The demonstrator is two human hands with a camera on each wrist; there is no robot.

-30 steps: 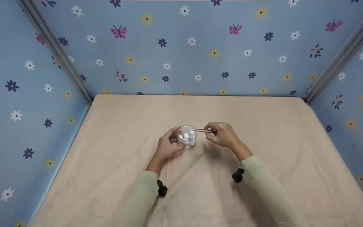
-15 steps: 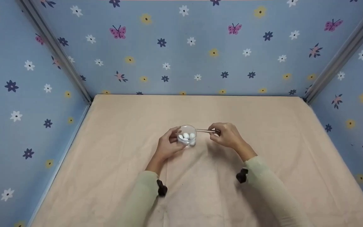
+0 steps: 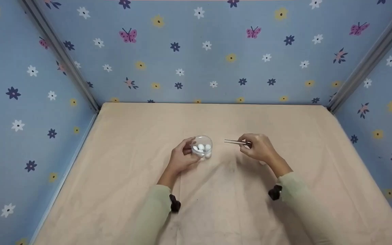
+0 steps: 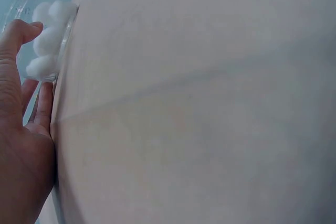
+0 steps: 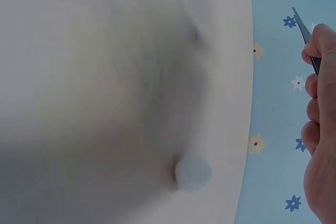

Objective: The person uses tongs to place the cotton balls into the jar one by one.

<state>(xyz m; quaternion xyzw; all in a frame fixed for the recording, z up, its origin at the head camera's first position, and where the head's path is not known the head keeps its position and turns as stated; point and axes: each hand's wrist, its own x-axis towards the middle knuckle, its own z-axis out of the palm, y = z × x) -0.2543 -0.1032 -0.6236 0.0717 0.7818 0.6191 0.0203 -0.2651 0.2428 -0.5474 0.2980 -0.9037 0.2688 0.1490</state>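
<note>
A clear round jar (image 3: 202,141) stands on the cloth with several white cotton balls (image 3: 201,147) in its lower part. My left hand (image 3: 181,158) holds it from the left side, thumb in front and fingers behind. The left wrist view shows the thumb against the jar wall (image 4: 26,3). To the right of the jar, my right hand (image 3: 258,147) pinches metal tweezers (image 3: 234,141). Their tips point left, apart from the jar, with nothing between them. In the right wrist view a white round ball (image 5: 193,172) lies on the cloth; my right hand mostly hides that spot from the head view.
A pale peach cloth (image 3: 141,136) with folds covers the table. Blue flowered panels (image 3: 189,51) stand behind it and on both sides, joined by grey metal posts (image 3: 369,58).
My right hand has drawn the tweezers to the right, from over the jar's rim to well clear of it. My left hand and the jar have kept their place.
</note>
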